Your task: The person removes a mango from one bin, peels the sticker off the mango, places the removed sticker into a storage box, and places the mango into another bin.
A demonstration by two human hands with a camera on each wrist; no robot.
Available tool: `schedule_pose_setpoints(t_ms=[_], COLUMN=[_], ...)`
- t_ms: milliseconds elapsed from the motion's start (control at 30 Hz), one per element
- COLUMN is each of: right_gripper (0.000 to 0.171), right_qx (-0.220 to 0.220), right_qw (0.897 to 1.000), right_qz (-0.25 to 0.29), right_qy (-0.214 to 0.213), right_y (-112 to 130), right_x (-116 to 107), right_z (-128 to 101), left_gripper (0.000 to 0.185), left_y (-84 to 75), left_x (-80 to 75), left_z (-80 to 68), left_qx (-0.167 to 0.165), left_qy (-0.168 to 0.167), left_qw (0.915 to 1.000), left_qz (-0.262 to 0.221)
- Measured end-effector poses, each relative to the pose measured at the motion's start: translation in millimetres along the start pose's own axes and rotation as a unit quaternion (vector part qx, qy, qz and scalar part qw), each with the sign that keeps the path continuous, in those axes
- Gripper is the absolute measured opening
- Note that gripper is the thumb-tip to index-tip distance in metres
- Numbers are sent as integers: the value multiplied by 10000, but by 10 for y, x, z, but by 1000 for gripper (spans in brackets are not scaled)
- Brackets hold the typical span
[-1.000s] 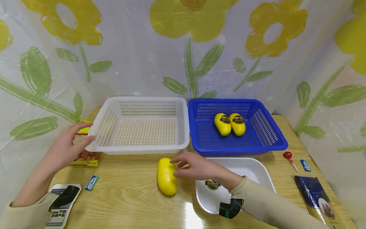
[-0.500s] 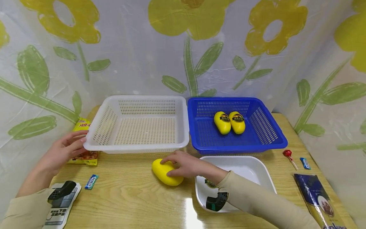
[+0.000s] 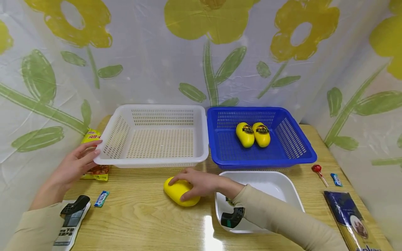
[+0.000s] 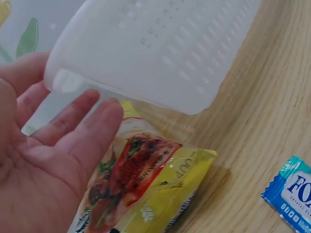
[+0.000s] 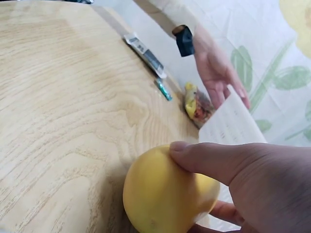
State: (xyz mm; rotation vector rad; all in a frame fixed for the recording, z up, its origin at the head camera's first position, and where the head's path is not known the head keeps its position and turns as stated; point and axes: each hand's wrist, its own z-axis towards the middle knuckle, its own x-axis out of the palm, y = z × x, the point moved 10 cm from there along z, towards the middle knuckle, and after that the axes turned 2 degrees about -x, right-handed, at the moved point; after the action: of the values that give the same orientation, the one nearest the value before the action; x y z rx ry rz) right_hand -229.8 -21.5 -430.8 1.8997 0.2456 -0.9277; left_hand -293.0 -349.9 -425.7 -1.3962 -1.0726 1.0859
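While your right hand (image 3: pixel 201 183) curls round the yellow pod (image 3: pixel 179 191) lying at 6 o'clock of the white basket (image 3: pixel 201 153), seat thumb underneath before lifting; left hand (image 3: pixel 73 165), fingers relaxed, steadies its 9 o'clock corner.

R hand (image 3: pixel 201 183) on yellow pack (image 3: pixel 179 191), L hand (image 3: pixel 73 165) by white basket (image 3: pixel 154 160)

Bare desk (image 3: pixel 138 212) lies open before the white basket (image 3: pixel 201 139), bounded by the candy (image 3: pixel 101 198) and white tray (image 3: pixel 289 186).
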Motion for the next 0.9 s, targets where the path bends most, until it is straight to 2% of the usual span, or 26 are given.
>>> schedule_pose_setpoints(t_ms=[267, 567, 733, 900], right_gripper=[49, 46, 46, 46], right_qx=[-151, -157, -334, -469], right_qw=[9999, 9986, 9948, 9873], right_qz=[-47, -138, 239, 884], right_qy=[47, -487, -928, -1235], right_y=[38, 97, 210, 236], right_x=[5, -105, -266, -386], right_z=[-8, -149, -399, -675], left_gripper=[42, 40, 39, 39], left_y=[-25, -33, -53, -50], left_x=[83, 91, 122, 114], left_z=[29, 43, 40, 27], left_qx=[322, 357, 430, 431], left_qy=[198, 173, 343, 279], left_qw=[9968, 9969, 9950, 9961], left_qz=[-709, -685, -834, -718])
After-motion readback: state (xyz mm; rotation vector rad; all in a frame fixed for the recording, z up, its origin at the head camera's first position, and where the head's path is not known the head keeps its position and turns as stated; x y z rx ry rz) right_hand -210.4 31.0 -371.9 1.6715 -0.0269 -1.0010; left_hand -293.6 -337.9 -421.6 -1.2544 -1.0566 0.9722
